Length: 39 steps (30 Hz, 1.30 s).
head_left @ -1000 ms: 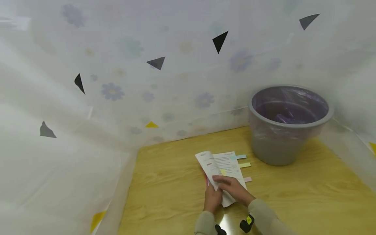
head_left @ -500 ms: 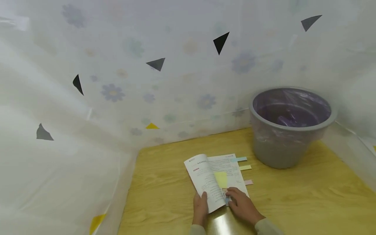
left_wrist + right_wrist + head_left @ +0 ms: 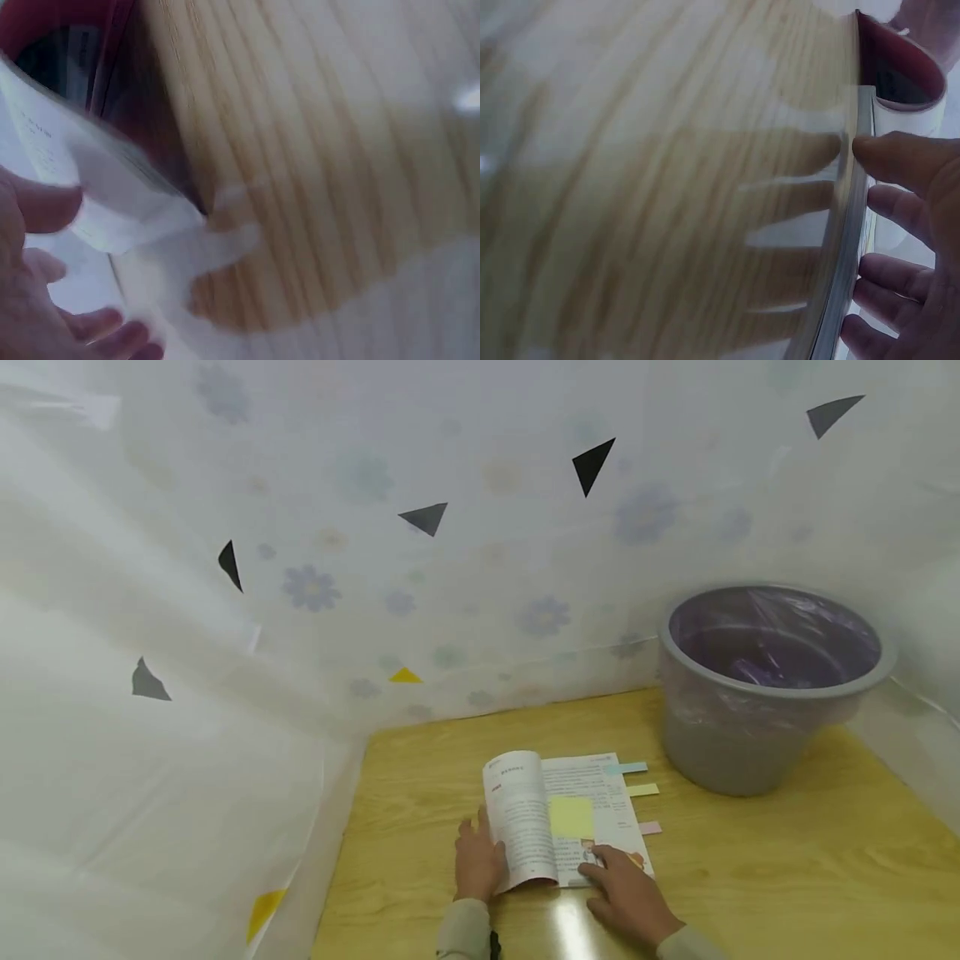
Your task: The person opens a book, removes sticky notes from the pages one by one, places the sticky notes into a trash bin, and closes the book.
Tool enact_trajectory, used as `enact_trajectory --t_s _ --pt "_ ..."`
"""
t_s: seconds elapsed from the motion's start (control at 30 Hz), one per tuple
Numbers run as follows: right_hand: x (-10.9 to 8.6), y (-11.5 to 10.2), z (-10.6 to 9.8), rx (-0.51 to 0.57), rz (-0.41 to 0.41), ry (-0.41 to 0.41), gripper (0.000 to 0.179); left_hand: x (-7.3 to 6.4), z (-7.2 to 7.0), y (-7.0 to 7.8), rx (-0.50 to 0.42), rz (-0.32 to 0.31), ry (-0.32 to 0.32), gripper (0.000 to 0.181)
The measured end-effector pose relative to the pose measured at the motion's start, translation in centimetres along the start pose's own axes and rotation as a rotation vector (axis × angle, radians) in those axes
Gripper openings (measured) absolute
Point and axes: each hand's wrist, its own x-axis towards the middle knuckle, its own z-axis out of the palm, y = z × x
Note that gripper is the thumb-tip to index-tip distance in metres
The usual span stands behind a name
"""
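Head: the booklet (image 3: pixel 567 782) lies in from the surface's (image 3: pixel 420 785) left edge, apparently mid-opening; its curled left pages (image 3: pixel 521 818) likely need flattening next. Left wrist: left hand (image 3: pixel 30 311) unclenched beside them. Right wrist: right hand (image 3: pixel 943 214), fingers relaxed, touches the booklet.

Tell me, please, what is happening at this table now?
A person has a booklet open on the wooden table. The left grip is at its left edge, where the pages curve up, and the right grip rests on the lower part of the right page. A yellow sticky note lies on that page, and three coloured tabs stick out from its right side. A grey bucket stands farther back on the right.
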Motion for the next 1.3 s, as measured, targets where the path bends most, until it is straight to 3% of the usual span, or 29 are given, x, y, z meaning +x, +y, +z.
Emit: enact_trajectory --t_s 0.17,0.23,0.3,0.4,0.47,0.63,0.7,0.83,0.93,1.03,1.13,1.3 --pt "-0.2 0.3 0.2 -0.003 -0.009 -0.040 0.036 -0.7 0.2 0.5 0.178 0.333 0.134 0.055" --pt "-0.3 0.4 0.3 -0.002 -0.010 -0.030 0.033 -1.1 0.1 0.9 0.200 0.397 0.153 0.040" --pt "-0.3 0.4 0.4 0.000 -0.011 -0.011 0.032 -1.6 0.2 1.5 0.211 0.375 0.114 0.033" --pt "-0.4 0.5 0.5 0.004 -0.019 0.007 0.031 -2.3 0.8 2.3 0.189 0.270 0.023 0.058" --pt "-0.4 0.5 0.7 -0.002 -0.042 0.002 0.032 -2.9 1.3 2.5 0.225 0.246 -0.015 0.065" --pt "-0.4 0.4 1.0 -0.015 -0.151 0.026 0.033 -3.9 2.2 2.3 0.392 0.336 -0.025 0.073" --pt "-0.3 0.4 0.9 -0.023 -0.178 0.035 0.033 -4.1 2.4 2.6 0.387 0.322 -0.073 0.065" --pt "-0.1 0.5 0.3 0.018 -0.164 -0.050 0.037 -4.5 2.8 3.6 0.256 0.168 -0.160 0.064" --pt "0.2 0.7 -0.5 0.105 -0.138 -0.181 0.039 -5.1 3.3 4.5 0.241 0.091 -0.158 0.076" --pt "0.2 1.0 -1.3 0.170 -0.121 -0.260 0.039 -5.6 3.7 5.2 0.259 0.066 -0.145 0.084" --pt "0.0 1.4 -1.6 0.204 -0.105 -0.280 0.039 -5.8 3.9 5.7 0.270 0.053 -0.139 0.085" --pt "-0.2 1.9 -1.7 0.191 -0.141 -0.222 0.036 -5.9 4.4 6.2 0.318 0.049 -0.125 0.086"
